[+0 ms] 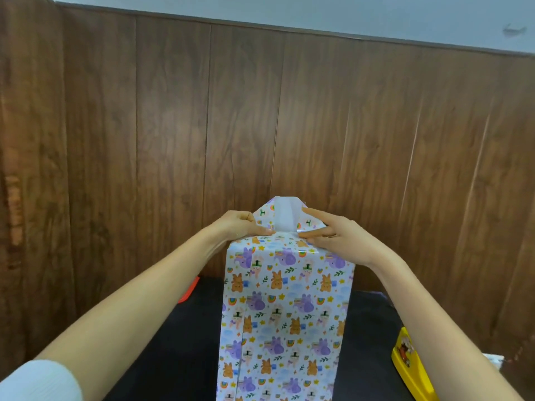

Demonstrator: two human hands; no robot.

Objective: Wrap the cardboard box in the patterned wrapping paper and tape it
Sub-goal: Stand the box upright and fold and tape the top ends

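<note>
Wrapping paper [289,299] already sleeves the cardboard box, which is hidden under it. The parcel stands on end on the dark table [173,342], centre of view.

- Top end not closed. The far flap [285,215] stands upright, white underside facing the camera.
- Left hand [246,225]: thumb lies along the top edge, fingers curl behind the side fold and pinch it.
- Right hand [333,233]: thumb lies on the edge, index finger stretches up against the flap, paper is nipped between them.
- No tape seen on this end.

Risks, as judged:
- The tall parcel could tip if the hands press unevenly.
- The side folds could spring open when a hand lets go to fetch tape.
- Glossy paper may tear or crease at the corners if pulled hard.

Around it: a yellow object [405,360] on the right, possibly a dispenser but I cannot tell. A red item [189,290] on the left, and a wood-panel wall [173,125] behind.
</note>
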